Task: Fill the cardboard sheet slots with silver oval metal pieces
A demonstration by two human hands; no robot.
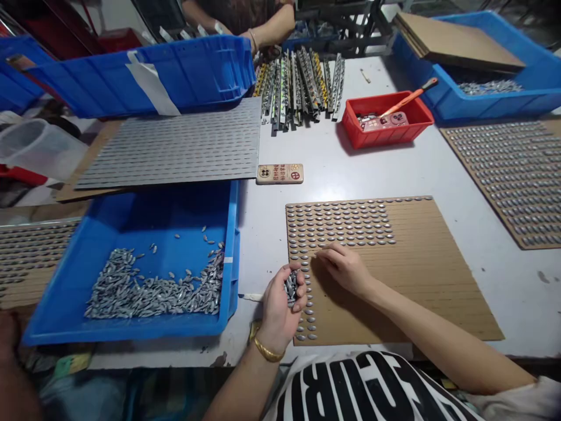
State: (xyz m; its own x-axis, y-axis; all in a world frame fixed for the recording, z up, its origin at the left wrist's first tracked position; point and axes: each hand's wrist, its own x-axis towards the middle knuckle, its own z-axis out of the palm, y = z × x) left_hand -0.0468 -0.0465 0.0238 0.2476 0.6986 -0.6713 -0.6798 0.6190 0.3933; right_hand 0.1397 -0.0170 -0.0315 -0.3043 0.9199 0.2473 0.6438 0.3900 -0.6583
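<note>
My left hand (283, 301) is cupped and closed around a small heap of grey, spindle-shaped metal pieces (291, 286), over the left edge of a brown slotted board (421, 275). Over that board, my right hand (344, 266) has its thumb and fingers pinched together at the slots; whatever they hold is too small or hidden to make out. Rows of the same metal pieces (337, 222) sit along the board's top and left side. To the left, a blue tray (170, 330) contains a loose pile of these pieces (153, 292).
A grey slotted panel (184, 146) overlies the blue tray's back. Near it lies a small printed wooden block (279, 173). A red bin (381, 137), metal strips (302, 88), another blue bin (534, 93) and a filled board (517, 181) stand around. Another person's arms (272, 29) are at the back.
</note>
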